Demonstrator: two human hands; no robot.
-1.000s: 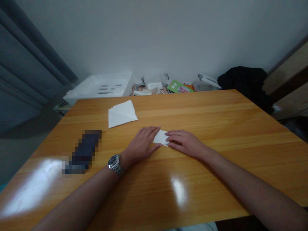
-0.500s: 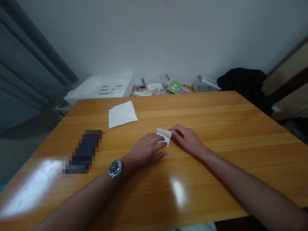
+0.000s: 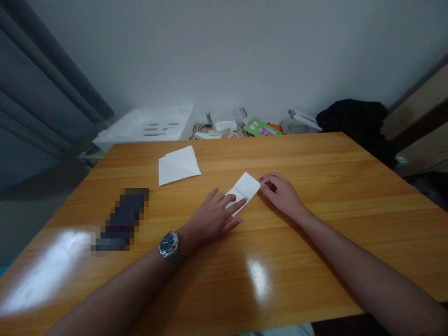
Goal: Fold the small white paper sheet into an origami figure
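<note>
A small white sheet of paper (image 3: 247, 185) with crease lines lies at an angle on the wooden table (image 3: 301, 280). My left hand (image 3: 216, 215), with a metal watch (image 3: 169, 244) on its wrist, rests over the paper's near left part. Its fingers are spread, and some of them press on the sheet. At the paper's right corner, my right hand (image 3: 280, 193) pinches the edge between thumb and fingers. The left fingers hide part of the paper's lower left side.
Several white sheets (image 3: 179, 165) lie stacked at the back left of the table. A dark pixelated object (image 3: 122, 219) is on the left. Beyond the far edge are a white tray (image 3: 140, 119), a green booklet (image 3: 261, 127) and a black cloth heap (image 3: 352, 121).
The paper has opened out from a smaller folded shape into a longer one. My right hand has moved right and slightly away with its corner. My left fingers have spread.
</note>
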